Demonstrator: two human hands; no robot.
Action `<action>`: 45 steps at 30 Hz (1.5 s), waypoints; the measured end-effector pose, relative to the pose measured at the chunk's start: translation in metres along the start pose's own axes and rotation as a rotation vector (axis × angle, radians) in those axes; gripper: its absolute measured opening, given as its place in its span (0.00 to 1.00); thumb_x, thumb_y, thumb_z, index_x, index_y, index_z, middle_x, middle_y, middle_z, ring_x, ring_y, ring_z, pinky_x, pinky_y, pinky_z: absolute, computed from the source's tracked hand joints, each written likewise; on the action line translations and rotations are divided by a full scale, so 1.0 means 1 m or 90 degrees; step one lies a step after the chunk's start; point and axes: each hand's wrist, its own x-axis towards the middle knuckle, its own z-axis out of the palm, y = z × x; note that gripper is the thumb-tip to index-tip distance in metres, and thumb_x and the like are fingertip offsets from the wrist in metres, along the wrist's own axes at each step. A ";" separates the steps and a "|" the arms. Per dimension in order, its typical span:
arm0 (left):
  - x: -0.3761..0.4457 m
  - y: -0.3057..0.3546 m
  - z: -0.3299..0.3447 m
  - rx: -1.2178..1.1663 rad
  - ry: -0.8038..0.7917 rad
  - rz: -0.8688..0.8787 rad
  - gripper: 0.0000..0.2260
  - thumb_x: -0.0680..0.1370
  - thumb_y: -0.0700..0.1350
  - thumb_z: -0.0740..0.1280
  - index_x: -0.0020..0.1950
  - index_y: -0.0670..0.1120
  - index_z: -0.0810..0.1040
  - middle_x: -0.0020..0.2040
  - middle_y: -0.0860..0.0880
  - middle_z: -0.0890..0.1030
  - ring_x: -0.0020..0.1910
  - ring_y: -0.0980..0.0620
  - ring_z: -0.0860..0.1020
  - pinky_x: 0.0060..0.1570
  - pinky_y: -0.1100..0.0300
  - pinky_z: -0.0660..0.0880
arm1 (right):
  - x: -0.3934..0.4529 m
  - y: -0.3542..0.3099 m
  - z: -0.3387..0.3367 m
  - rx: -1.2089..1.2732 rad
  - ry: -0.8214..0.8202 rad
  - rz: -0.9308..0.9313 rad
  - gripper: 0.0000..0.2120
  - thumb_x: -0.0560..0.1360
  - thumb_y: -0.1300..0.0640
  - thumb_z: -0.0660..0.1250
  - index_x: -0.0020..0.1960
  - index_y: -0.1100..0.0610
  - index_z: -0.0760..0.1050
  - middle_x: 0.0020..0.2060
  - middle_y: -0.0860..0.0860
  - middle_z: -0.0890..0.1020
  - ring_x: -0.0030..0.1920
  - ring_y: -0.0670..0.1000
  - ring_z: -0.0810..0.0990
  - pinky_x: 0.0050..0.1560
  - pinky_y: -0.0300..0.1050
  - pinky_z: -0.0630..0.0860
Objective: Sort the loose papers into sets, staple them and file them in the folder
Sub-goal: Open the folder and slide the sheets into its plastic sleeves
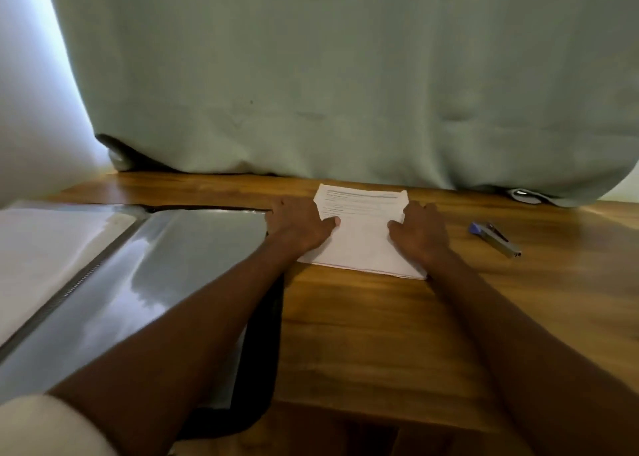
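Papers were stacked in a small white pile on the wooden table, near its far edge, just in front of a pale green curtain. The top sheet was seen to carry printed lines across its upper part only (the print was too blurred to be read), and its far right corner was slightly curled. The lower edges of the sheets were not quite aligned. The left hand was laid on the pile's left side, fingers fairly straight, the thumb pressed flat onto the top sheet. The right hand was set on the right side, fingers loosely bent over the edge; whether the sheets were pinched or merely pressed could not be told. A folder was spread open to the left, its glossy pages touching the left forearm. A stapler, blue-tipped and metallic, was lying to the right of the pile, apart from it. No brand or label could be made out.
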 end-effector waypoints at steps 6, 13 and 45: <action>0.023 -0.001 0.025 -0.099 0.099 -0.045 0.21 0.77 0.62 0.71 0.64 0.51 0.82 0.63 0.46 0.82 0.63 0.44 0.78 0.59 0.50 0.74 | 0.026 0.008 0.006 0.095 0.024 0.081 0.20 0.78 0.53 0.71 0.66 0.59 0.72 0.61 0.57 0.78 0.60 0.58 0.78 0.49 0.47 0.73; 0.027 -0.014 0.015 -0.539 0.143 -0.124 0.09 0.76 0.43 0.77 0.48 0.39 0.82 0.45 0.46 0.84 0.47 0.47 0.82 0.48 0.52 0.80 | 0.032 0.013 0.006 0.274 0.031 0.154 0.16 0.77 0.54 0.72 0.59 0.58 0.71 0.49 0.52 0.76 0.49 0.52 0.76 0.42 0.46 0.71; 0.001 0.013 0.008 -0.632 0.235 0.197 0.19 0.82 0.43 0.69 0.73 0.45 0.74 0.57 0.58 0.79 0.53 0.67 0.79 0.47 0.74 0.76 | 0.006 -0.011 -0.013 0.732 0.051 -0.096 0.10 0.79 0.57 0.71 0.51 0.42 0.78 0.38 0.31 0.83 0.42 0.35 0.83 0.37 0.28 0.77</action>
